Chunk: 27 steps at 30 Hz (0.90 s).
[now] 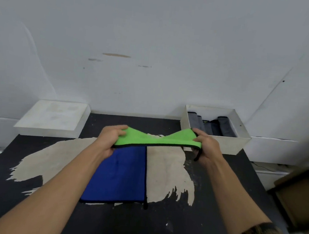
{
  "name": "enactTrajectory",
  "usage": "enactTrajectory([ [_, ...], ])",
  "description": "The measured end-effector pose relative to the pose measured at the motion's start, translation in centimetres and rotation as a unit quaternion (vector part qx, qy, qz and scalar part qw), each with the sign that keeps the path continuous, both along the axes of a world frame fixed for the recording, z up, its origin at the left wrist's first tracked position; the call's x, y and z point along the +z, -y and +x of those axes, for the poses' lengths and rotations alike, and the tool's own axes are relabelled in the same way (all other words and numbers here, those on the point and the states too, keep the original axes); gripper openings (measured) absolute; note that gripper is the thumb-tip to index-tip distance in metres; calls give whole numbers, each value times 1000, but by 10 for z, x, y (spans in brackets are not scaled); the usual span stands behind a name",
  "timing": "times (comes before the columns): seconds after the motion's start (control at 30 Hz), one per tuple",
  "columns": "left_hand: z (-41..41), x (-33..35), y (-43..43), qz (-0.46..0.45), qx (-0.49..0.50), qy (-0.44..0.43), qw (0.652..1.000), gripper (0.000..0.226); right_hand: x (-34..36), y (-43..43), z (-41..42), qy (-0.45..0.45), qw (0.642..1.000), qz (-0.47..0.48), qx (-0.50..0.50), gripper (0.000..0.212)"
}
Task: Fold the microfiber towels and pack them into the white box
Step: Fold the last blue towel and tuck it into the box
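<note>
Both hands are up over the table. My left hand pinches one end of the green towel and my right hand grips the other, fingers curled round the edge. The towel hangs in the air between them and sags in the middle, just above the blue towel, which lies flat on the table. I'd call the green towel soft, light and floppy. It won't hold a crease unaided, so the black-trimmed corners are the place to hold it. The white box sits at the far right, near my right hand. It's open, with a row of dark and grey folded towels standing in it, and there looks to be room at its near end. A white slab sits at the far left, possibly the lid.
</note>
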<state>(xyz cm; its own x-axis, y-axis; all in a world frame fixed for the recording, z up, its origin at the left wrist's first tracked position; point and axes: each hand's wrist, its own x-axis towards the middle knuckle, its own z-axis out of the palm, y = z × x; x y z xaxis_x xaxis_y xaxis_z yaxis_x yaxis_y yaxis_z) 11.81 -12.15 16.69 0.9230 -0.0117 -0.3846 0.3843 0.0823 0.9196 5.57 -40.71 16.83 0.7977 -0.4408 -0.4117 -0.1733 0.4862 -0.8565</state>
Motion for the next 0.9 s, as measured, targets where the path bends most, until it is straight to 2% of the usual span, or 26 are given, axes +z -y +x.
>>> enactTrajectory([
  [0.13, -3, 8, 39, -32, -51, 80, 995, 41, 13, 43, -25, 57, 997, -21, -40, 50],
  [0.27, -27, -30, 68, 10, -98, 102, 990, 56, -26, 75, -67, 39, 996, -36, -78, 53],
  [0.4, -59, -99, 90, 139, -170, 54, 974, 58, -101, 93, -104, -90, 987, -96, -96, 48],
  [0.47, -77, -135, 92, 225, -233, 2, 946, 57, -141, 92, -117, -183, 972, -144, -41, 42],
  [0.57, -104, -171, 98, 301, -255, -57, 917, 58, -175, 95, -133, -282, 923, -251, 72, 43],
  [0.73, -121, -177, 108, 335, -210, -76, 915, 58, -170, 118, -150, -328, 820, -432, 184, 39],
  [0.8, -127, -177, 112, 332, -216, -86, 914, 60, -170, 129, -163, -351, 777, -477, 213, 34],
  [0.9, -140, -177, 120, 338, -219, -70, 913, 61, -175, 139, -178, -360, 750, -507, 224, 28],
])
